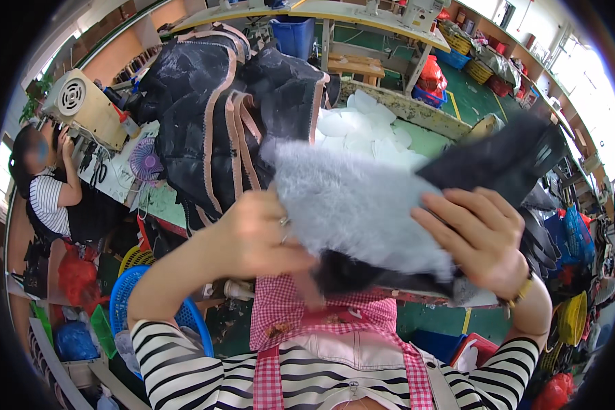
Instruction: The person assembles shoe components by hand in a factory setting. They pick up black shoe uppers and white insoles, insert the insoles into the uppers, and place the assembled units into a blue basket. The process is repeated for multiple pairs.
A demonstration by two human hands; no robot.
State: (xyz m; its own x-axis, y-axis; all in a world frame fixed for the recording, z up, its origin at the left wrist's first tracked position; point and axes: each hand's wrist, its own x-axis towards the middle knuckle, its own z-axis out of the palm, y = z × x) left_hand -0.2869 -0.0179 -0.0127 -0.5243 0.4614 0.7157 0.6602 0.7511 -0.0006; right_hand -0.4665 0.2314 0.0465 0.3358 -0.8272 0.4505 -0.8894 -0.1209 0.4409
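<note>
A pale grey furry piece (362, 208) is stretched between my hands in front of my apron. Black material (502, 160) sticks out past it at the upper right, blurred by motion, and more black shows under its lower edge. My left hand (256, 236) is closed on the left edge of the furry piece, with rings on the fingers. Fingers of my right hand (478, 236) press over its right end; the thumb is hidden. Behind it lies a heap of black pieces (191, 116) with pinkish-tan zip tapes. White oval sheets (362, 126) are piled beside that heap.
At left a person (48, 184) sits by a cream-coloured machine (85, 106). A purple fan (145, 160) and scissors (99, 169) are on the bench. A blue basket (126, 301) stands by my left elbow. A yellow-edged table (362, 24) crosses the back, near a blue bin (294, 37).
</note>
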